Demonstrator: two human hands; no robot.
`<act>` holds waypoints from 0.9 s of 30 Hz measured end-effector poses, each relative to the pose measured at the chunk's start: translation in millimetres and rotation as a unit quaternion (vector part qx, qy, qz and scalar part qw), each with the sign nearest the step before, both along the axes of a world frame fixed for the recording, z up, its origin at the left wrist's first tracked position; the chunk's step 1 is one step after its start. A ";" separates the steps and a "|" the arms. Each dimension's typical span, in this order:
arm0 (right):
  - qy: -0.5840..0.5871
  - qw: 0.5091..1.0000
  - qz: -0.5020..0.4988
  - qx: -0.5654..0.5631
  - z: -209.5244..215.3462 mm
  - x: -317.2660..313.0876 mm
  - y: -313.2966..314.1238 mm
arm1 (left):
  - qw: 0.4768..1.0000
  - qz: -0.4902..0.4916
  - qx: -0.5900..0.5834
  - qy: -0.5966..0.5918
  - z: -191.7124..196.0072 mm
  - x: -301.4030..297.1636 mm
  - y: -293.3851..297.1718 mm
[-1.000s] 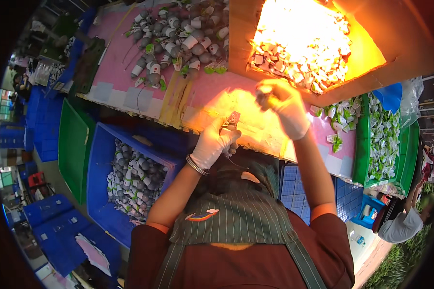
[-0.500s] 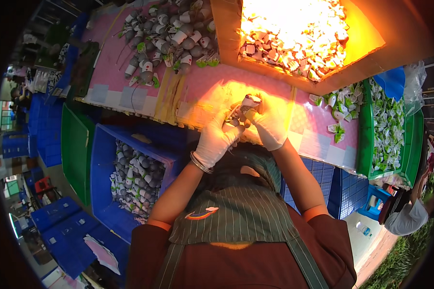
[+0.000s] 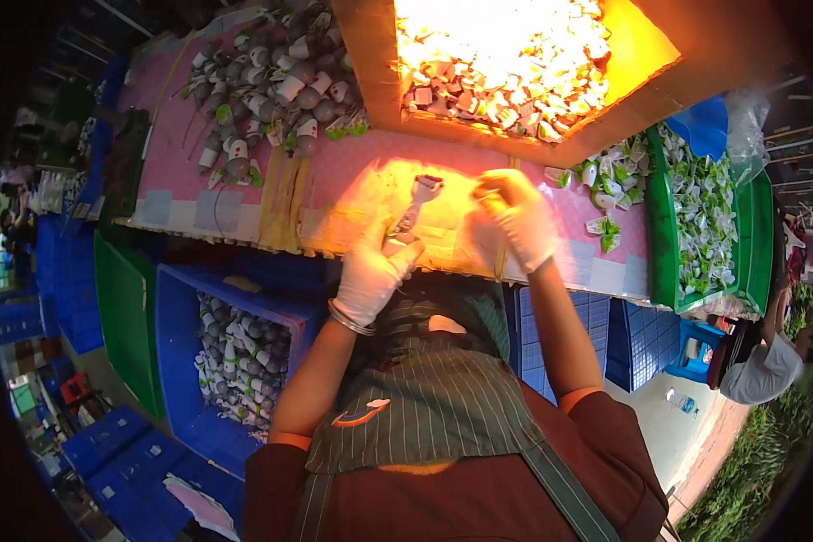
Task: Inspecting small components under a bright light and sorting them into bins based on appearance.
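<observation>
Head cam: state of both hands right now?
Left hand: closed on a small grey-and-white piece, held up over the pink table.
Right hand: fingers curled; cannot tell if it holds anything.

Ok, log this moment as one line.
left hand: holds small white-grey part | right hand: closed, contents unclear | pink table

Glare from the lamp washes out the contents of the wooden box [image 3: 533, 63], leaving only pale scraps that cannot be told apart, and its top runs off the frame. The fingertips of the gloved right hand [image 3: 515, 217] dissolve into the same bright patch (what they pinch is unreadable). The small grey-and-white piece [image 3: 414, 206] held in the gloved left hand [image 3: 373, 271] is too small to identify. The person's apron [image 3: 425, 406] hides the table's near edge.
</observation>
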State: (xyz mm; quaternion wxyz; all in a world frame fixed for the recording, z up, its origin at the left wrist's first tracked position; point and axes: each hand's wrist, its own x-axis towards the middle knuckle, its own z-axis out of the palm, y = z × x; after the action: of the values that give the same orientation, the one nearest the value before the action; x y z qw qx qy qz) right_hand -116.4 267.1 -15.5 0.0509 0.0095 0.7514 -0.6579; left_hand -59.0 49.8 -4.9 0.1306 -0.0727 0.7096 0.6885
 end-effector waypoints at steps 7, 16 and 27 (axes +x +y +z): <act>0.213 0.867 -0.130 0.431 -25.0 -18.3 91.6 | 0.988 -0.015 0.117 -0.095 4.7 -4.7 -8.7; -0.023 0.995 0.096 0.005 -0.8 29.0 -35.2 | 0.994 -0.009 0.094 -0.053 7.5 -3.5 -4.8; 0.006 0.988 0.112 0.104 10.7 29.4 -64.0 | 0.991 0.013 0.119 -0.054 9.9 2.1 -15.0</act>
State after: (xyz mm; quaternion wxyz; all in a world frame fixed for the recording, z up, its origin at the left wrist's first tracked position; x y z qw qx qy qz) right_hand -87.0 203.1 -4.7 0.1187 -0.0737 0.8122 -0.5663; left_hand -56.8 34.8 5.0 0.1673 -0.1033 0.6138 0.7646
